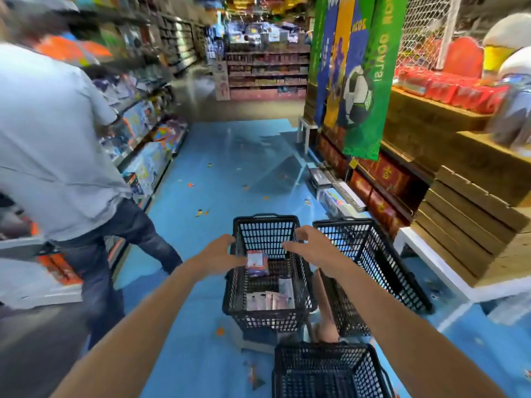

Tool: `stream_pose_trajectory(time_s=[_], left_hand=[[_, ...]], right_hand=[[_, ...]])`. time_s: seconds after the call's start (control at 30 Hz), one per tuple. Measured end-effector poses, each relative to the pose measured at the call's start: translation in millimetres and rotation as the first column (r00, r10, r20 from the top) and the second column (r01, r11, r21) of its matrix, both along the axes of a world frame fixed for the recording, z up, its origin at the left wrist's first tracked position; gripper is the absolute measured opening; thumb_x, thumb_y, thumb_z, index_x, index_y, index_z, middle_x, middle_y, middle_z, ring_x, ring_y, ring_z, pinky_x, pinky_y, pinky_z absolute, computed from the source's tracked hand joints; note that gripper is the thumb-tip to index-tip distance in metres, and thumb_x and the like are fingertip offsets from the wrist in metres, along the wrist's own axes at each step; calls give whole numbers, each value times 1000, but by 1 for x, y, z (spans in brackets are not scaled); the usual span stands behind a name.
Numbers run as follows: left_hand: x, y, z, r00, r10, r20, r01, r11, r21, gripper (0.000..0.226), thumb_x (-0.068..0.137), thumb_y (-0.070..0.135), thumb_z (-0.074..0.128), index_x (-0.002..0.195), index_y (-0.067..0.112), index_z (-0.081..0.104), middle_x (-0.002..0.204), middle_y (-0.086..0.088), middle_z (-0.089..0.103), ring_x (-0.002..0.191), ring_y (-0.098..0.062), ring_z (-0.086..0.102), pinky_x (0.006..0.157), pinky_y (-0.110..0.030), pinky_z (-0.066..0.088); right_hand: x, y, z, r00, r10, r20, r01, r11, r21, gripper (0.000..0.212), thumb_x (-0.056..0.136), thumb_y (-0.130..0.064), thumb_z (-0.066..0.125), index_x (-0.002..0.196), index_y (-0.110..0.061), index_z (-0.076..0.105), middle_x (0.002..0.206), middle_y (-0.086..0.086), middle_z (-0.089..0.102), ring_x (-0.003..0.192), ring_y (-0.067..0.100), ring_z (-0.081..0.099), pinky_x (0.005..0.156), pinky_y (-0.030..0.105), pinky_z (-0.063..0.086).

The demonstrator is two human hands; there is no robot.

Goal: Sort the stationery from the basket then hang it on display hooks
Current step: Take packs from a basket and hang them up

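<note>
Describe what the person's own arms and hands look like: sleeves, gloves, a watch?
The left forearm and the right forearm are bare; no sleeve is in view. The left hand and the right hand wear no gloves. No watch, bracelet or ring shows, though the picture is a little blurred.

Upper left, the shelves (143,90) smear into streaks, and I can't read a thing on them. The person in the grey shirt (48,133) is cut off by the left edge. Centre frame, the small pack (256,261) by my left hand (218,255) is too blurred to read, and I can't tell whether my fingers actually pinch it. The flat packs (270,300) low in the middle basket (234,285) are too small to name. My right forearm hides part of the right-hand basket (373,254). The bottom edge slices through the nearest basket (324,366).
</note>
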State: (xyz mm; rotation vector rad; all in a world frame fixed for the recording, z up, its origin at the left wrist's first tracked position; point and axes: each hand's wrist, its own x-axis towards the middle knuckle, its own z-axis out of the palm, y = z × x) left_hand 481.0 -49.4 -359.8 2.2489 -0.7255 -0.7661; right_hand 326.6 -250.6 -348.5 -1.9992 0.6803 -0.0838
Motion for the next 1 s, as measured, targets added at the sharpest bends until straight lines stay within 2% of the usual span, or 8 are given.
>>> stream_pose_trajectory(time_s=[0.27,0.43,0.57,0.63,0.7,0.8,0.9,1.0], left_hand=[[90,-85,-73,997,-12,-76,13,1000,17,8,98,17,66,96,18,57,85,4,57,87,-20,61,56,-16,39],[154,-141,-186,978,13,-210,10,994,110,36,91,33,72,117,10,62,97,1,63,79,-12,57,62,-18,42],[177,-166,-277,892,66,-448,6,987,158,11,96,8,64,107,6,65,95,-11,67,76,-11,59,60,-13,46],[181,-173,-321,791,141,-595,-17,978,209,11,98,0,59,104,6,67,103,-15,66,90,-20,61,73,-26,52],[184,-178,-359,794,182,-581,1,954,300,25,88,17,74,111,12,66,108,-8,66,102,-21,62,85,-36,54],[178,-176,-413,782,288,-553,-31,904,426,35,86,25,77,110,6,62,103,-5,61,86,-16,59,68,-29,50],[168,-176,-457,782,324,-532,11,847,532,27,89,20,74,103,0,62,100,-14,57,78,-18,58,64,-30,48],[154,-176,-485,783,349,-515,23,810,585,83,78,28,78,144,-7,41,148,-29,44,131,-40,52,101,-43,50]], right_hand=[[108,-61,-67,989,-44,-144,68,984,164,69,93,-41,72,148,-11,41,145,5,48,124,20,49,105,35,41],[171,-95,-153,951,-97,-294,168,959,227,68,94,-40,71,147,-11,41,142,5,49,116,17,48,96,32,41],[202,-106,-240,879,-101,-466,260,921,290,34,96,-30,69,118,-13,49,120,7,56,89,12,53,70,29,42],[213,-107,-283,840,-110,-532,299,911,284,28,96,-27,68,109,-13,47,110,6,55,91,18,54,73,33,44],[221,-107,-326,806,-103,-583,313,910,271,27,94,-27,69,105,-13,49,108,9,58,95,24,58,80,37,48],[220,-101,-391,737,-69,-672,318,913,256,35,91,-30,70,116,-12,54,108,9,58,99,25,59,86,35,50],[215,-93,-436,668,-52,-743,297,934,201,32,88,-28,68,111,-8,57,101,11,66,87,29,66,68,37,58],[210,-83,-459,609,-22,-793,232,961,152,39,94,-20,63,126,-9,45,121,10,59,105,30,63,70,28,45]])
